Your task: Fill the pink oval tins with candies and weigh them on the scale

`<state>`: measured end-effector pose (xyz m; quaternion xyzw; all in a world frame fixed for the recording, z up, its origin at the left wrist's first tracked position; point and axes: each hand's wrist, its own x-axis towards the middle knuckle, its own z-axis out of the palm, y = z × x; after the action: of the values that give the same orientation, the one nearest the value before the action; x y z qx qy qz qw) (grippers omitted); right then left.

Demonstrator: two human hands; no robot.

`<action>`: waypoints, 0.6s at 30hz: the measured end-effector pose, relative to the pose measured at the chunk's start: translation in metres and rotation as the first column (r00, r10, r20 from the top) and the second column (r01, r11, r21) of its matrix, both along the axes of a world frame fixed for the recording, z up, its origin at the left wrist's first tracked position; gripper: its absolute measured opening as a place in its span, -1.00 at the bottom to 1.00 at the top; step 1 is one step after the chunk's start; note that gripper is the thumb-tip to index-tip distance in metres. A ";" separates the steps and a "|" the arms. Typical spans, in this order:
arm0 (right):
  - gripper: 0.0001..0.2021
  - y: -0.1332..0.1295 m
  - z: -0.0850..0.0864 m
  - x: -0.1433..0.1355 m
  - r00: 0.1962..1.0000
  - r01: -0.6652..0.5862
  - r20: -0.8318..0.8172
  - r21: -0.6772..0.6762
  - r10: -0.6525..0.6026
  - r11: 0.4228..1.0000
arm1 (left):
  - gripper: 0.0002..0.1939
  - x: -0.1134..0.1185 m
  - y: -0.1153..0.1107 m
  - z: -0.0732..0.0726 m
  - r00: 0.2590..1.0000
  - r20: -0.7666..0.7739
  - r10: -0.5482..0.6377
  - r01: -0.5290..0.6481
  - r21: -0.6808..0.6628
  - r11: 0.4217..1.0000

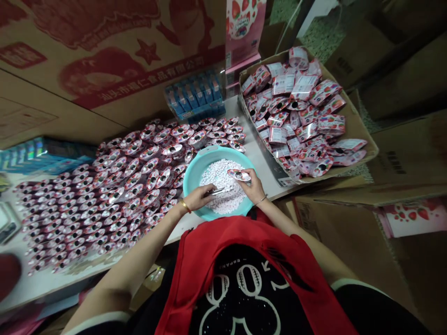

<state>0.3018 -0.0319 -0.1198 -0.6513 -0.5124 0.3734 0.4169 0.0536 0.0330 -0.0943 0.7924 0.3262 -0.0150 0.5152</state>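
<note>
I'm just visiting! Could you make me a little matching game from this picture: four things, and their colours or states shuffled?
1. Basin
2. Left hand
3. Right hand
4. Apron

A. Red
B. Holding a small packet
C. Turquoise, with white pellets inside
D. Holding a shiny metallic tool

Pairs: 1-C, 2-D, 3-B, 4-A

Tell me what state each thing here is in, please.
Turquoise basin: upright, partly filled
White pieces: loose in the basin
Shiny tool: held over the pieces
Left hand: closed on the tool
Small packet: held over the basin
Right hand: gripping the small packet
Table packets: crowded together, mostly upright
Carton: open-topped, heaped with packets
Blue boxes: packed close together
</note>
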 end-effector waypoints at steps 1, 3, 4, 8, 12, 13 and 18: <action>-0.74 0.000 -0.002 -0.001 1.000 -0.026 0.017 0.012 0.026 1.000 | -0.74 -0.002 0.004 0.013 1.000 0.006 0.011 -0.011 0.021 1.000; -0.74 0.000 -0.005 -0.005 0.994 -0.091 0.062 0.046 0.088 0.995 | -0.77 0.001 0.011 0.039 0.997 -0.081 0.008 0.000 0.108 0.994; -0.73 0.001 -0.006 -0.008 0.989 -0.124 0.084 0.065 0.118 0.990 | -0.79 0.006 0.013 0.051 0.987 -0.162 0.004 0.024 0.168 0.985; -0.70 0.001 -0.007 -0.018 0.971 -0.212 0.144 0.133 0.192 0.968 | -0.80 0.036 0.008 0.089 0.841 -0.540 0.026 0.214 0.377 0.901; -0.66 -0.002 -0.008 -0.022 0.961 -0.260 0.131 0.140 0.242 0.955 | -0.74 0.050 -0.003 0.116 0.738 -0.671 0.068 0.289 0.407 0.866; -0.66 -0.003 -0.008 -0.023 0.960 -0.268 0.119 0.139 0.253 0.953 | -0.76 0.047 -0.004 0.120 0.735 -0.673 0.086 0.268 0.404 0.874; -0.62 -0.001 0.004 -0.044 0.921 -0.386 -0.001 0.129 0.390 0.913 | -0.50 0.006 -0.010 0.121 0.886 -0.436 0.158 0.035 0.403 0.914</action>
<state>0.2579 -0.0326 -0.1159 -0.5041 -0.6483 0.4242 0.3817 0.0592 0.0235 0.0270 0.8434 0.4603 -0.1185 0.2505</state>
